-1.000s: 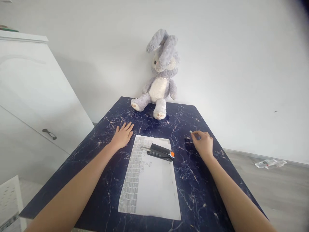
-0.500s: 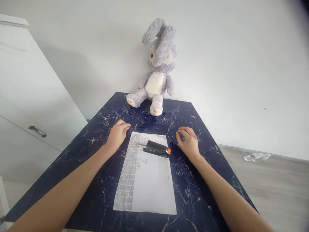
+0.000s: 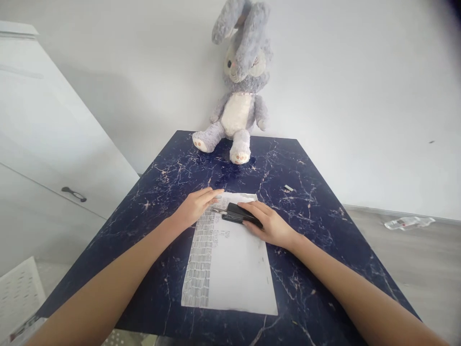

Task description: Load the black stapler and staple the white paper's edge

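Observation:
A black stapler point(image 3: 236, 213) lies across the top part of a printed white sheet of paper point(image 3: 237, 274), a thin metal piece jutting from its left end. My right hand point(image 3: 268, 221) is closed around the stapler's right end, fingers on top and thumb below. Over the sheet's upper left edge rests my left hand point(image 3: 198, 206), its fingers stretched out just above the metal piece. Whether anything lies under those fingers is hidden. Beyond my right hand, a small pale strip point(image 3: 288, 188), resembling staples, lies on the table.
A grey plush rabbit point(image 3: 237, 110) sits at the far end of the dark blue marbled table point(image 3: 162, 283), against the wall. To the left stands a white cabinet point(image 3: 54, 144) with a dark handle. Clear plastic packaging point(image 3: 408, 223) lies on the floor at right.
My right hand has moved left onto the stapler and closed on it. My left hand has come over the sheet's edge, fingers straighter. The small strip now shows. The view has shifted slightly.

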The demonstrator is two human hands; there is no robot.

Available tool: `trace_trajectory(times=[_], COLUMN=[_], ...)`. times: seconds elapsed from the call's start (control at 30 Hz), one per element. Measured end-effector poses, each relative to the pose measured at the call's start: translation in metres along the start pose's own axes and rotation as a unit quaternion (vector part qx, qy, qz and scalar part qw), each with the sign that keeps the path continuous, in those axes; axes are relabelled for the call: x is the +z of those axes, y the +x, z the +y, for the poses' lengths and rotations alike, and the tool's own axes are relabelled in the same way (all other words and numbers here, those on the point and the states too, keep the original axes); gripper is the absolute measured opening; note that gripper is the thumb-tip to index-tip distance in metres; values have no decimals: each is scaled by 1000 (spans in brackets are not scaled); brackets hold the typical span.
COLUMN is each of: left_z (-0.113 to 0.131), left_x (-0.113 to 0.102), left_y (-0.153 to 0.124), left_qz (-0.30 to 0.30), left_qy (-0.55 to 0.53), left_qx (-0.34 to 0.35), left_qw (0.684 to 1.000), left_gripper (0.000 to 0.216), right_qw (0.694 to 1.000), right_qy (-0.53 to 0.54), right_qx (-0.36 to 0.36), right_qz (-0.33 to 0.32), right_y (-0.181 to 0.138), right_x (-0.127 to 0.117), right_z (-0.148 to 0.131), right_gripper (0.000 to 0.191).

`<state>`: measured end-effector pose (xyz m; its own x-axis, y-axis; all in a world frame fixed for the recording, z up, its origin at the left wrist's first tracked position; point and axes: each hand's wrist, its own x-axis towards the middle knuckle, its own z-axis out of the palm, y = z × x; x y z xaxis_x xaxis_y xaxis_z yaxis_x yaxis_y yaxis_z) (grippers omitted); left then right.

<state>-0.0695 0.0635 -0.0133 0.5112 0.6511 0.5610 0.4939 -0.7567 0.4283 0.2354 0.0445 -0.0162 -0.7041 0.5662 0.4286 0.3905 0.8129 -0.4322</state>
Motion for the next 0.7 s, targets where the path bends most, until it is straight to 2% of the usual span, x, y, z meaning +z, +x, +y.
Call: trace_trajectory(times=[0.13,0.27,0.4,0.53,0.7], left_z=[-3,0,5,7,6], left_x=[2,2,6,10,9], left_y=[1,3,5,5,7], left_qz=[-19,-31,-64,-103,-125], left_qy=[25,15,-49,-101,-156], left_qx=[68,74,18,-56,-96], left_qw=[997,997,997,988,975], left_gripper=[34,27,17,18,21], right_qw=[1000,1000,1000,1000,1000], right_qy=[3,4,10,13,20], right_qx=[-3,-1,2,4,5], right_qz=[2,7,6,3,-1], right_y=[-1,-2,-2,-3,-3], right_x=[1,2,2,2,2], right_z=[2,3,4,4,4], right_gripper=[52,52,53,53,54])
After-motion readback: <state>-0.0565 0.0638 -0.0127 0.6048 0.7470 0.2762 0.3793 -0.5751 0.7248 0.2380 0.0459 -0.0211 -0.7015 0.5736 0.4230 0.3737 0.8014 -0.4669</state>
